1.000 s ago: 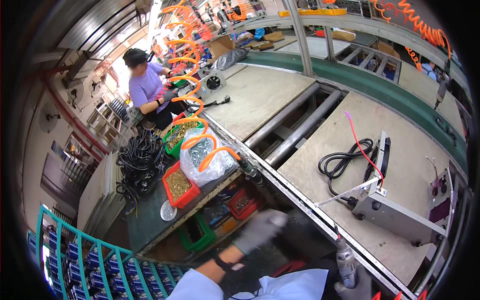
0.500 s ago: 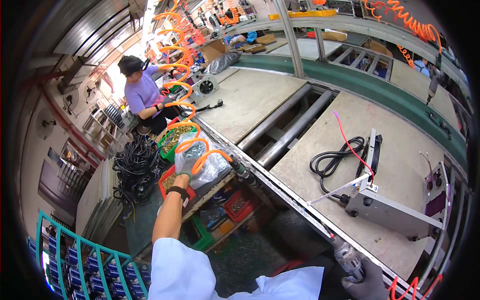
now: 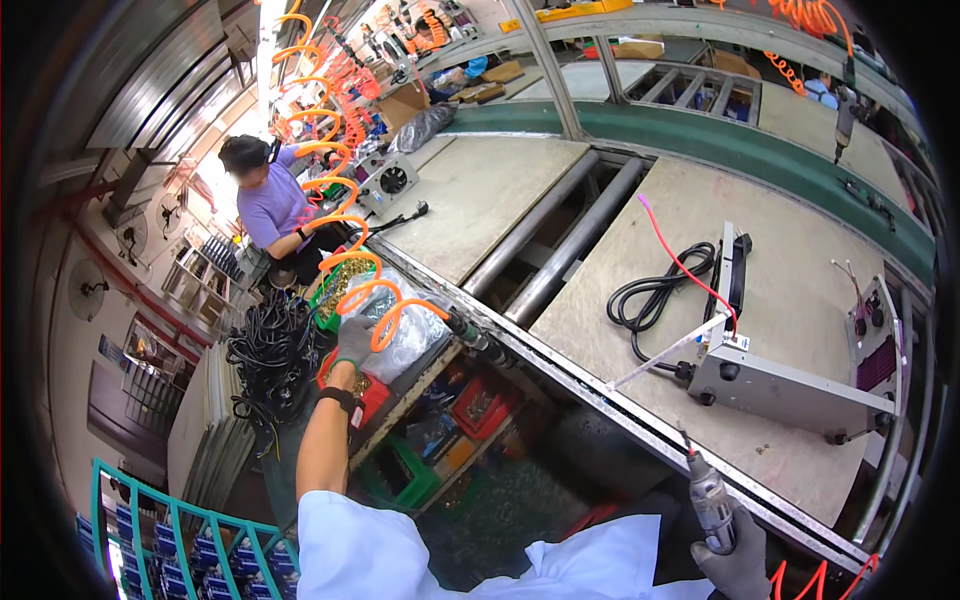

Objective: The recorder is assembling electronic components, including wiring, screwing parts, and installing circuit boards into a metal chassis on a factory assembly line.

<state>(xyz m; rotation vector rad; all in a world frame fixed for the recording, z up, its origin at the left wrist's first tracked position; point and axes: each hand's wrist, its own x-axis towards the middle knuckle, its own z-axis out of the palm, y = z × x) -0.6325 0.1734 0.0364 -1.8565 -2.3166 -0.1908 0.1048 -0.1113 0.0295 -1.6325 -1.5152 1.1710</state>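
My right hand (image 3: pixel 735 558), in a grey glove, grips a grey power screwdriver (image 3: pixel 713 508) at the front edge of the bench, its bit pointing up and away. My gloved left hand (image 3: pixel 355 342) reaches far left, beside a clear plastic bag (image 3: pixel 410 340) and above a red bin (image 3: pixel 372 400) of small brass-coloured parts. Its fingers are too blurred and covered to read. Right of centre on the board stands an open grey metal chassis (image 3: pixel 790 395), with a black power cord (image 3: pixel 640 300), a red wire (image 3: pixel 680 258) and a white strip attached.
An orange coiled hose (image 3: pixel 345 218) hangs before the left arm, ending in another tool (image 3: pixel 475 335). Black cables (image 3: pixel 270 345) lie heaped at left. A co-worker in purple (image 3: pixel 270 205) stands farther back near another unit (image 3: pixel 390 182). Metal rollers (image 3: pixel 575 245) separate two boards.
My left hand has drawn back from inside the plastic bag, so more of its glove shows. The screwdriver in my right hand has tipped more upright. The view has shifted slightly.
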